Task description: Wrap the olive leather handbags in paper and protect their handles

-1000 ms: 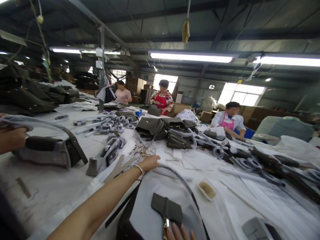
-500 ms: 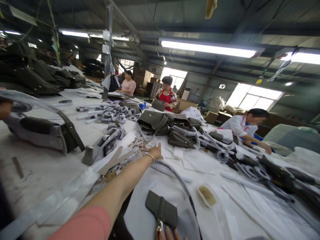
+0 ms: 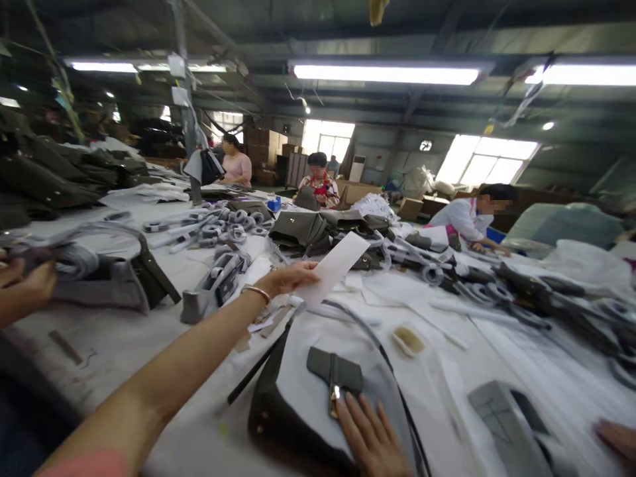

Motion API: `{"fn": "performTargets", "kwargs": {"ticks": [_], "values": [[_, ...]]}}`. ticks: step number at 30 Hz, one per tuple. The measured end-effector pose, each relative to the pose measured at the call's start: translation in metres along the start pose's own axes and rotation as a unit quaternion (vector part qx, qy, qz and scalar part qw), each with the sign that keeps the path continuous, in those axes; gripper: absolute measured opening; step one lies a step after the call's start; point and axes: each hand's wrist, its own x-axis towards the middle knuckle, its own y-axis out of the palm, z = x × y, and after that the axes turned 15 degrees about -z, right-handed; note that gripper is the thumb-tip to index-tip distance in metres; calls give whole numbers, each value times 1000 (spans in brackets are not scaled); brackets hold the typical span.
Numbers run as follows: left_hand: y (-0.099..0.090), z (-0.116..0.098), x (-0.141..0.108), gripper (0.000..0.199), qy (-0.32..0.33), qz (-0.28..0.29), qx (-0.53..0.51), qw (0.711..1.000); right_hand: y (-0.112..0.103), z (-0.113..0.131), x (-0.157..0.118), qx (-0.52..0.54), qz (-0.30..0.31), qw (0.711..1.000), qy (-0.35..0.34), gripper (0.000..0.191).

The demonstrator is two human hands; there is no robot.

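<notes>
A bracelet circles the wrist of my left hand (image 3: 291, 277), which pinches a white paper strip (image 3: 342, 265) by its near end, above the table. Lying flat, fingers spread, my right hand (image 3: 375, 434) rests on a dark olive handbag (image 3: 283, 414) in front of me. White sheeting covers much of the bag's front. A dark flap with a gold-coloured clasp (image 3: 334, 399) shows on top of the sheeting, just beside my right fingertips. The bag's wrapped strap (image 3: 392, 364) curves round its right side.
A co-worker's hands (image 3: 27, 285) are by another wrapped bag (image 3: 106, 285) at the left; another person's hand (image 3: 616, 437) enters at the right edge. A small dish (image 3: 408, 340), a grey wrapped piece (image 3: 511, 417) and piled dark bags (image 3: 298, 232) lie around. Several people work beyond.
My left hand has picked up the paper strip from the table and drawn back with it. My right hand has moved further onto the bag. At the right, a hand and grey piece have appeared.
</notes>
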Motion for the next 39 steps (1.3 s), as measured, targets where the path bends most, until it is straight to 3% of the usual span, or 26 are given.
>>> {"fn": "performTargets", "kwargs": {"ticks": [3, 5, 8, 10, 14, 19, 23, 31, 39], "values": [[-4, -2, -41, 46, 68, 201, 88, 973, -24, 5, 16, 42, 74, 996, 22, 75], [7, 3, -62, 41, 131, 252, 239, 929, -33, 7, 25, 55, 91, 993, 56, 75], [31, 18, -79, 33, 203, 234, 431, 847, -38, 10, 32, 74, 108, 987, 88, 72], [43, 28, -82, 30, 213, 232, 468, 825, -38, 13, 33, 81, 120, 984, 104, 70], [47, 36, -80, 35, 216, 260, 482, 808, -37, 13, 26, 102, 90, 980, 144, 66], [44, 37, -91, 37, 232, 222, 504, 802, -33, 9, 14, 115, -26, 978, 170, 60], [48, 35, -101, 36, 243, 204, 501, 805, -38, 9, 16, 75, -62, 984, 150, 60], [60, 30, -111, 27, 255, 170, 503, 808, -50, 12, 24, 12, -56, 989, 136, 68], [73, 31, -117, 15, 301, 126, 546, 771, -46, 12, 24, 26, 5, 992, 120, 68]]}}
